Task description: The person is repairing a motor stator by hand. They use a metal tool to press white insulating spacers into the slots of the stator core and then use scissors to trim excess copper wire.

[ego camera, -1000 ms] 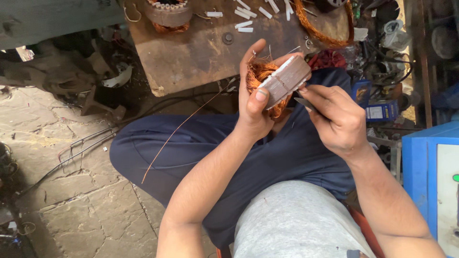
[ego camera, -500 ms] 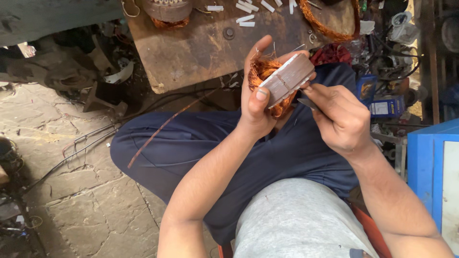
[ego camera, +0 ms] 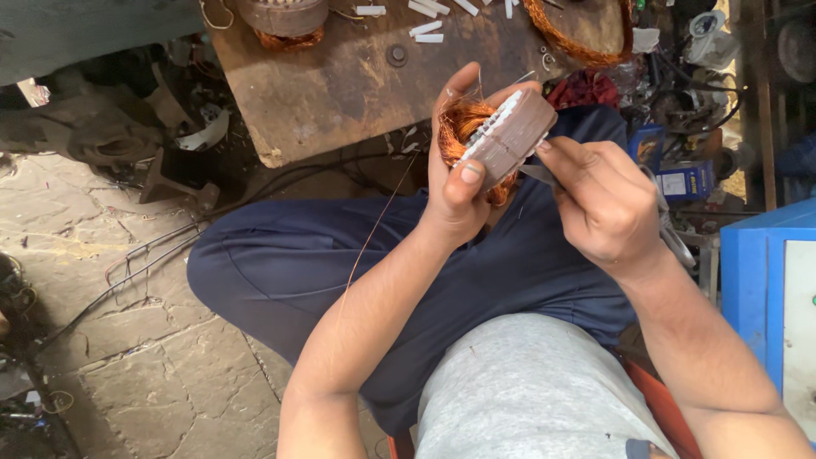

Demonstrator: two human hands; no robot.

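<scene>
Stator core (ego camera: 510, 136), a grey laminated block packed with copper windings, is being held up above the lap, in front of a worn wooden worktop (ego camera: 340, 93). Largest in view, a stone floor (ego camera: 110, 331) is being crossed by dark cables on the left, and a blue metal box (ego camera: 756, 280) is being shown at the right edge. Dark blue trousers (ego camera: 289, 272) are being worn on a bent leg beneath the work. On the worktop, a loose coil of copper wire (ego camera: 578, 38) and small white insulation strips (ego camera: 425, 32) are being left lying. The core is being clamped in the left hand (ego camera: 455, 178), thumb pressed on its near face. The right hand (ego camera: 608, 204) is being closed around a thin metal tool (ego camera: 537, 173) whose tip is being held against the core. A fine copper strand (ego camera: 370, 246) is being left trailing downward.
</scene>
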